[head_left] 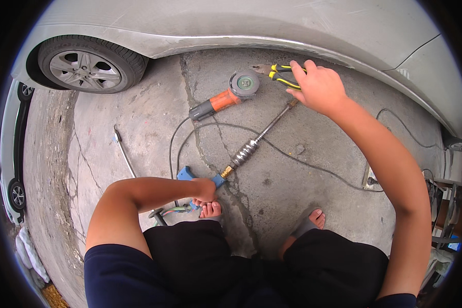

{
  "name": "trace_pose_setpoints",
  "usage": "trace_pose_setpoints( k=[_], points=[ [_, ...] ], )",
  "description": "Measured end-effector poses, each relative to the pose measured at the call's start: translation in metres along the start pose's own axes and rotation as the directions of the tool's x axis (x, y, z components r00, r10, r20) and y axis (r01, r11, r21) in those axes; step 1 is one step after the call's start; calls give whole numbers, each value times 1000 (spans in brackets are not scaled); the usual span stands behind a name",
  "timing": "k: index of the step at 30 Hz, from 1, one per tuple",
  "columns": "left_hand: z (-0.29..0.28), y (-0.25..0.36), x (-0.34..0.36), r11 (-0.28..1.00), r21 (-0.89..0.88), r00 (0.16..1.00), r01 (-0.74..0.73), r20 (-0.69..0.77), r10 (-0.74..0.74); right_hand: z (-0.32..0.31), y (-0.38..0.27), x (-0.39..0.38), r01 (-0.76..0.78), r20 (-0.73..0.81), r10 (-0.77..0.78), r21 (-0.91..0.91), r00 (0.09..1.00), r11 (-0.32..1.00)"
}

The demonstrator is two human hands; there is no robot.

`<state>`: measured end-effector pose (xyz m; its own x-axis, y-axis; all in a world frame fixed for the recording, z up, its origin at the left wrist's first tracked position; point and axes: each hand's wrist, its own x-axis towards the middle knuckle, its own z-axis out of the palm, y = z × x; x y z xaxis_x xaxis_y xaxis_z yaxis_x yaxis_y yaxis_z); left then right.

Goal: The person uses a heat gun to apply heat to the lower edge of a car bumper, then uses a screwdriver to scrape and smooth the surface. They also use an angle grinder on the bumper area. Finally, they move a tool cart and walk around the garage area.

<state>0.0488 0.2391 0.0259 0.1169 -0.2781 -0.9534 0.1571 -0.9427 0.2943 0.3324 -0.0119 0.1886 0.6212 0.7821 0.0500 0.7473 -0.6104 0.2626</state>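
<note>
The right hand [318, 87] is reaching forward with fingers curled over the yellow-and-black pliers [282, 74], which are lying on the concrete floor [303, 195] just beside the orange angle grinder [228, 95] and under the silver car [241, 25]. The left hand [206, 189] is closing around the blue handle [190, 174] of a long slide-hammer tool [254, 143], whose rod is pointing toward the pliers. A black cable [313, 165] is running across the floor.
</note>
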Motion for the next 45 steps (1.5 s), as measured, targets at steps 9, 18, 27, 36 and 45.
trace_pose_setpoints(
  k=[9, 18, 27, 36, 45],
  points=[
    [-3, 11, -5, 996, 81, 999, 26, -33, -24, 12, 4, -5, 12, -20, -11, 57, 1000, 998],
    [1, 6, 3, 996, 76, 998, 51, -24, -49, 23, 22, -3, -13, -70, 11, -28, 997, 1000],
    [1, -3, -2, 997, 28, 997, 66, -36, -65, 27, -2, -27, 210, 87, -211, 21, 973, 977],
    [10, -23, 23, 959, 233, 953, -163, -216, 214, 104, -100, -45, -347, 581, 356, 767, 732, -539],
    [20, -37, 34, 930, -125, 938, -346, -79, 338, 98, -242, -41, 252, 624, 47, -244, 780, -937]
  ],
)
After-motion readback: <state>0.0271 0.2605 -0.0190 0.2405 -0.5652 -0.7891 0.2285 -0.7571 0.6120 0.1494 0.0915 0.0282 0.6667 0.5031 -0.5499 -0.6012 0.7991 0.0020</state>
